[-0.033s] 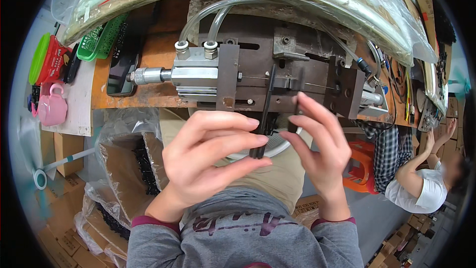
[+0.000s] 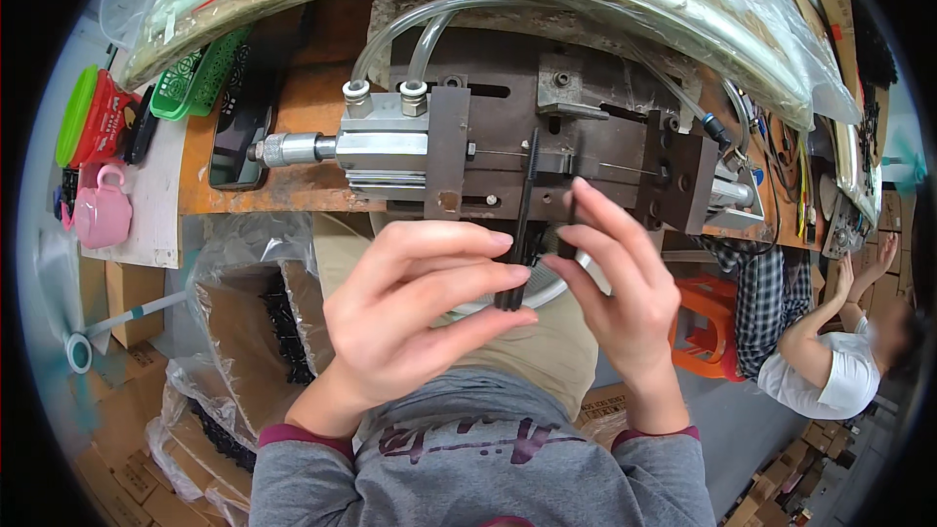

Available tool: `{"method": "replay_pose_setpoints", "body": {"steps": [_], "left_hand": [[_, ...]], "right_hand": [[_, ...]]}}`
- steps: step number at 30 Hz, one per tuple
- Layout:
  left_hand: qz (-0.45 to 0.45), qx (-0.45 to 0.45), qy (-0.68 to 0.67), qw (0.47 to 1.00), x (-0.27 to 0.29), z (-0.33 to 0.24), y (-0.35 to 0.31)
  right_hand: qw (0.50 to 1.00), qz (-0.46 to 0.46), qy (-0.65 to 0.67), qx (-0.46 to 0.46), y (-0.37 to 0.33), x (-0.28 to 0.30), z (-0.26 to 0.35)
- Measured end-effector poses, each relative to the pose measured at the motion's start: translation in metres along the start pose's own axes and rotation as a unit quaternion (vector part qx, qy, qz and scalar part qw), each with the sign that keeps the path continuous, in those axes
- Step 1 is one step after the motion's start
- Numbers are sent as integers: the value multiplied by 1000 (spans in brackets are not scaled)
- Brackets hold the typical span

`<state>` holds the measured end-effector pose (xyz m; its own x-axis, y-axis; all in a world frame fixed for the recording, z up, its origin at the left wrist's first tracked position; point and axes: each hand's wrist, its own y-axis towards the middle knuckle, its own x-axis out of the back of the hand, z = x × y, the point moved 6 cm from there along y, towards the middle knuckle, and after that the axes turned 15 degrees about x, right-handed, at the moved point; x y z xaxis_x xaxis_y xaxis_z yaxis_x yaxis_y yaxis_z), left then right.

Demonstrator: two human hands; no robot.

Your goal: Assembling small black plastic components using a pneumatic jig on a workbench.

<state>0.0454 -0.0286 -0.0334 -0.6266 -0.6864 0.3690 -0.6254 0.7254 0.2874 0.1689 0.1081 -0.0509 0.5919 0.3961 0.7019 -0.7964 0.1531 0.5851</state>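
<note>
My left hand (image 2: 415, 288) is closed on a few slim black sticks (image 2: 524, 210), standing side by side, their lower ends between thumb and fingers. The front stick has a ridged, narrow upper end; the exact kind I cannot make out. To its right, my right hand (image 2: 630, 298) pinches another thin black stick (image 2: 569, 226), whose upper end is blurred. A small gap separates the two hands. Both are just in front of a metal clamping fixture (image 2: 449, 151) with a silver pneumatic cylinder (image 2: 386, 161), and the stick tips overlap its middle in the view.
Clear hoses (image 2: 429, 15) arch behind the cylinder. A phone (image 2: 239, 151), green basket (image 2: 200, 78) and pink cup (image 2: 102, 210) sit to the left. Below is a plastic-lined carton (image 2: 239, 332) with black pieces. Another person (image 2: 830, 371) sits at the right near an orange stool (image 2: 705, 322).
My right hand has shifted slightly left with its stick, closer to the sticks in my left hand. The left hand has hardly moved.
</note>
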Motion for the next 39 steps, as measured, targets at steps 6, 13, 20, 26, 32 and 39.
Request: {"method": "replay_pose_setpoints", "body": {"steps": [6,13,20,26,32,39], "left_hand": [[-1,-15,18,1000,-5,3,0],[8,-51,40,998,-10,0,4],[-9,-42,36,998,-8,7,0],[-53,-56,15,997,-18,7,-11],[-79,-85,52,992,-17,10,-32],[-75,-81,71,991,-20,11,-36]], "right_hand": [[990,54,-121,50,15,-6,6],[985,99,-138,41,21,-1,7],[995,-40,9,91,122,17,-7],[989,32,-54,137,234,-29,-24],[969,149,-70,182,266,-58,-71],[982,131,-16,137,246,-22,-85]]}}
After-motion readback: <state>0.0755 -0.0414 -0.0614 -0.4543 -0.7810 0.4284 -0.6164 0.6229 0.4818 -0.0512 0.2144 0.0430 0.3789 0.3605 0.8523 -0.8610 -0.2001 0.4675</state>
